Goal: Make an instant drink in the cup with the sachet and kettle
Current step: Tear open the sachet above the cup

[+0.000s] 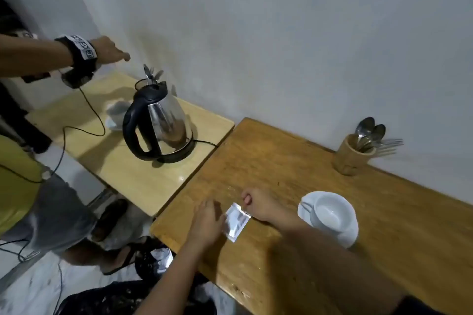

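Note:
A silver sachet (236, 224) lies flat on the brown wooden table (294, 161), near its front left corner. My left hand (207, 221) rests on the sachet's left edge, fingers flat. My right hand (258, 203) pinches the sachet's upper right corner with curled fingers. To the right, a white cup (330, 212) stands empty on a white saucer (350, 235). The steel kettle (158, 125) with a black handle sits on its base on the lighter table (143, 181) to the left.
A wooden holder (350, 155) with spoons and forks stands by the wall. Another person's arm (76, 52) with a wrist device reaches over the light table, where a second cup (116, 114) stands behind the kettle. Cables trail over the floor. A black bag (153, 261) sits below.

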